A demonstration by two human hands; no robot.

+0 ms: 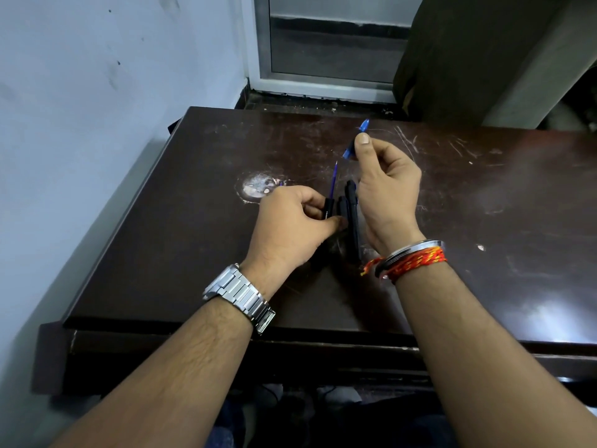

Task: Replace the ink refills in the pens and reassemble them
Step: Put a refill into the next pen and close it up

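I see the left hand (290, 221) at frame centre closed around a black pen barrel (328, 208) with its refill (333, 177) protruding; the right hand (384, 189) pinches a blue pen piece (357, 139) above it

The left hand (290, 221) covers the lower barrels of the black pens (350, 218); the right hand (384, 189) hides the blue piece's (357, 139) middle.

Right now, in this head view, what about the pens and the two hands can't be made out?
- Black pens: their count and lower ends, covered by the left hand and right hand.
- Blue piece: its middle, behind the right thumb; cap or tip section unclear.
- Purple refill: whether seated in a barrel, hidden by left fingers.
- Left fingertips' grip: curled out of sight.
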